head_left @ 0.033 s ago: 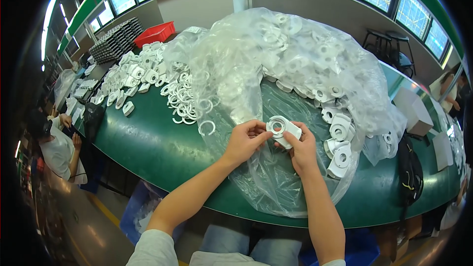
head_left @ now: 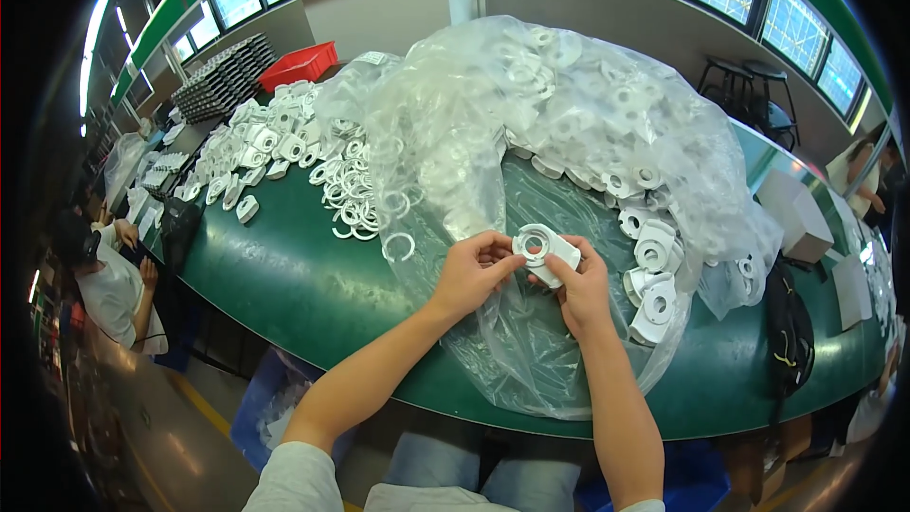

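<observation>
Between both hands, above the clear plastic sheet, is a white plastic housing (head_left: 561,251) with a round opening at its left end. A white ring (head_left: 523,233) lies around that opening; whether it is seated or loose I cannot tell. My left hand (head_left: 469,273) pinches the ring end with thumb and fingers. My right hand (head_left: 586,292) grips the other end, thumb on top, fingers partly hidden underneath. Right of my hands, several similar white housings (head_left: 653,254) lie at the bag's mouth. Loose white rings (head_left: 349,192) are heaped to the left.
A large clear plastic bag (head_left: 441,100) full of white parts covers the middle of the green table (head_left: 275,275). More white housings (head_left: 261,137) are piled at the left, before a red bin (head_left: 299,64). A black bag (head_left: 790,327) hangs at the right edge. A co-worker (head_left: 109,284) sits far left.
</observation>
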Available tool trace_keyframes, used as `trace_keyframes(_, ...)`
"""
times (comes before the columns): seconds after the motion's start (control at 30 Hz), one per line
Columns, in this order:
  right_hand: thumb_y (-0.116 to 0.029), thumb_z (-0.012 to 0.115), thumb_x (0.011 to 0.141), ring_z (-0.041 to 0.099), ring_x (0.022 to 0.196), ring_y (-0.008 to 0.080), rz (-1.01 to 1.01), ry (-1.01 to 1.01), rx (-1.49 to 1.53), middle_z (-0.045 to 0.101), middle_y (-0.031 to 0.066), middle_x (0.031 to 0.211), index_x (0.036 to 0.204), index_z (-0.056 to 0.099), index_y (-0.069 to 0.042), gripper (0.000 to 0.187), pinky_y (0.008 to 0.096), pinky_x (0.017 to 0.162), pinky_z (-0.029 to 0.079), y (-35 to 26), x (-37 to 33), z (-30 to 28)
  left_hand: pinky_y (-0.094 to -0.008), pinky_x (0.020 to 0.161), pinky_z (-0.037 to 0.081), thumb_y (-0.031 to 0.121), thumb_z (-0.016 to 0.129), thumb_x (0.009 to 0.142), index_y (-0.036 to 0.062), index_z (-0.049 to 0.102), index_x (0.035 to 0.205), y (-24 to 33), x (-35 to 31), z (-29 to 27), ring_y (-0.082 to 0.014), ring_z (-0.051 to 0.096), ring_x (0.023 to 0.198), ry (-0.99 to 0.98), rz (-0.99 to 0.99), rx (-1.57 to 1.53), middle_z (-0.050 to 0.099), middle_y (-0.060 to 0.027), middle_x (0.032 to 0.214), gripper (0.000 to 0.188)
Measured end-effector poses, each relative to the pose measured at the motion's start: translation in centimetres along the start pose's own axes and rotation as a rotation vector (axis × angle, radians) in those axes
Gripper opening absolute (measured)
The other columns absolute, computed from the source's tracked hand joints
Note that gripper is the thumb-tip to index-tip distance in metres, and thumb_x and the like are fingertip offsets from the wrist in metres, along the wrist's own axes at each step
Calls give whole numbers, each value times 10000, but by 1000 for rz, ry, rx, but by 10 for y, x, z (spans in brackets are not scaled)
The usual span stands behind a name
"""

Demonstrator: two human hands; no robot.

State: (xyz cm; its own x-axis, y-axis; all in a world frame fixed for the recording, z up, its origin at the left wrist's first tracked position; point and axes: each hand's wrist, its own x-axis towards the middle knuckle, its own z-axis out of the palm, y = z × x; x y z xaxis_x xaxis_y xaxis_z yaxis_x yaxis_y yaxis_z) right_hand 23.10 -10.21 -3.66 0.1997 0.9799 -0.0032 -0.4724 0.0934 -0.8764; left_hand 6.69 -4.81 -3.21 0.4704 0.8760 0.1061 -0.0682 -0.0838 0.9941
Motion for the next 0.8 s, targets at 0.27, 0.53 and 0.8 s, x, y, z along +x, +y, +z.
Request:
trace_keyframes(0.27, 31, 574, 833, 644, 839, 199, -27, -29, -25, 619, 125, 997, 1040, 505, 16, 218, 320, 671, 587, 0, 1, -2, -196, 520, 438, 59, 649, 834, -19, 581, 989, -3, 3, -2, -62, 562, 631, -47, 6, -74, 626, -34, 814, 186)
trace_keyframes(0.53, 35, 583, 827, 649, 825, 200, -20, -53, -30, 627, 124, 971, 1015, 513, 26, 201, 315, 677, 588, 2, 1, -5, -214, 525, 459, 89, 596, 879, -31, 578, 991, -8, 4, -1, -81, 564, 622, -42, -10, -171, 613, -45, 782, 165)
trace_keyframes(0.8, -7, 614, 820, 647, 785, 156, 69, -77, -169, 646, 113, 956, 1048, 565, 51, 240, 253, 682, 538, 2, 0, 1, -211, 532, 465, 114, 572, 898, -42, 600, 976, -2, 0, -5, -74, 557, 603, 30, 48, -76, 601, -41, 731, 176)
